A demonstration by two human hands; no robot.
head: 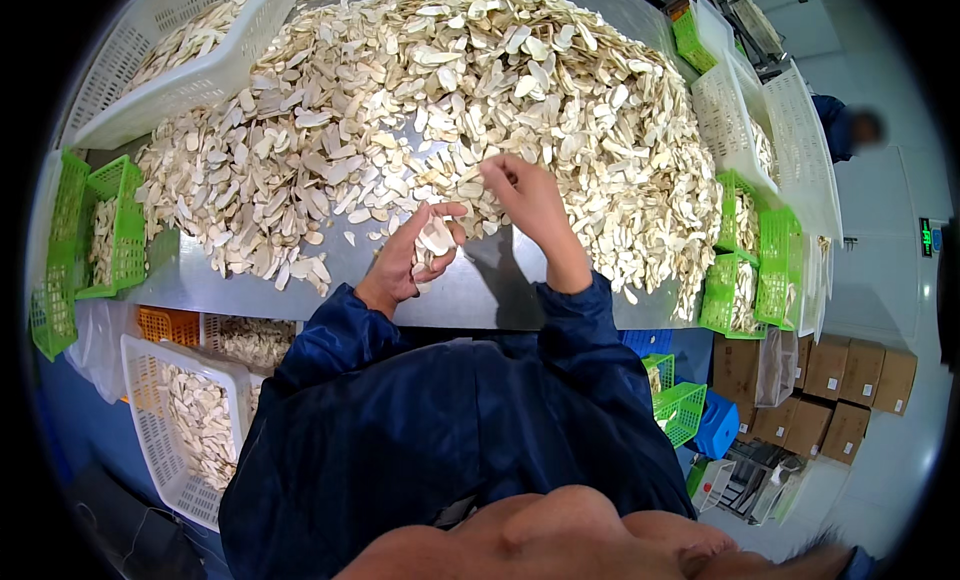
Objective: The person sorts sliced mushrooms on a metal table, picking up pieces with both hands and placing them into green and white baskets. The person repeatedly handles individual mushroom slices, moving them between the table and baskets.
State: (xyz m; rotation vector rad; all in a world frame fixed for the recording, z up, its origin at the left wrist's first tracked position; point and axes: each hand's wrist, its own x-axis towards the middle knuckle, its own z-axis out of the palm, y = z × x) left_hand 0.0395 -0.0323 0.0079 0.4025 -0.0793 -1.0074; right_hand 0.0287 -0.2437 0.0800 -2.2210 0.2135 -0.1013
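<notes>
A wide heap of pale dried slices [465, 77], perhaps mushroom or root, covers much of a metal table [217, 280]. My left hand [416, 253] is palm up near the table's front edge, its fingers curled around several pale slices [436, 237]. To its right and a little farther off, my right hand [525, 193] hovers over the heap with bent fingers; whether anything is between its fingertips cannot be told. Loose slices lie on the table just beyond both hands.
White perforated crates stand at the back left [187, 77], right [731, 114] and lower left [146, 422]. Small green baskets holding slices flank the table at left [116, 227] and right [727, 295]. Cardboard boxes [832, 366] are stacked beyond; another person [832, 126] is at the far right.
</notes>
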